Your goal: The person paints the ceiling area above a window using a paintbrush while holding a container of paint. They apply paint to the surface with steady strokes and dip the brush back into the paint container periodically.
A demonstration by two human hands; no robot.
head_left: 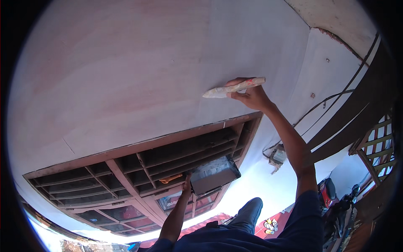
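My right hand (252, 98) is raised against the pale wall (138, 54), its fingers closed round a whitish, paint-smeared paintbrush (235, 87) with reddish marks. The brush's tapered end points left and lies at or very near the wall; I cannot tell whether it touches. Lower down, my left hand (187, 185) grips the left side of a dark rectangular paint tray (215, 175). The tray is tilted, with greyish smears inside, and sits in front of the slatted window vent. Beside that hand, an orange-handled tool (171, 178) rests on a slat; its other end is hidden.
A brown wooden frame (126, 185) with slats and glass panes spans the wall below. At the right are a meter-like box (277, 156), hanging cables (325, 100) and a wooden lattice (380, 145). A motorcycle (340, 210) and sandals (270, 226) are far below.
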